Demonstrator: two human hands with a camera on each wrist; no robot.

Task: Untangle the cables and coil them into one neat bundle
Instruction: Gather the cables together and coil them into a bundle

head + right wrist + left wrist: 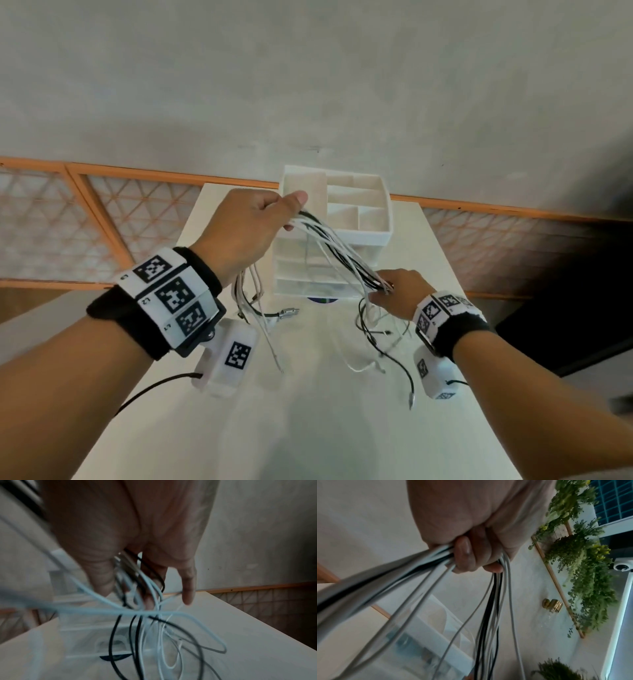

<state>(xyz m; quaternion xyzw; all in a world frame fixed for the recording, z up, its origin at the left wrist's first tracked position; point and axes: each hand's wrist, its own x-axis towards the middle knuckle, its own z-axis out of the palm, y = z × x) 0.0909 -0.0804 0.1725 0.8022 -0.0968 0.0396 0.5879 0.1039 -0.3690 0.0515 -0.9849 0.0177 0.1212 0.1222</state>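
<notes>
Soft, even indoor light, head view sharp at centre with wide-angle bowing at the edges, dark right corner, pale glare on the worktop (308,394), both wrist views dim and motion-blurred, cables (137,615) smeared

The far middle of the table (428,246) is occupied by a white drawer organizer (342,240). In front of it, passage is blocked by the cables (342,250) stretched across and their loose ends hanging down. Bare surface is seen nearer the person.

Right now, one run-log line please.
left hand: grips black and white cables | right hand: grips same strands | bundle: uncoiled
</notes>
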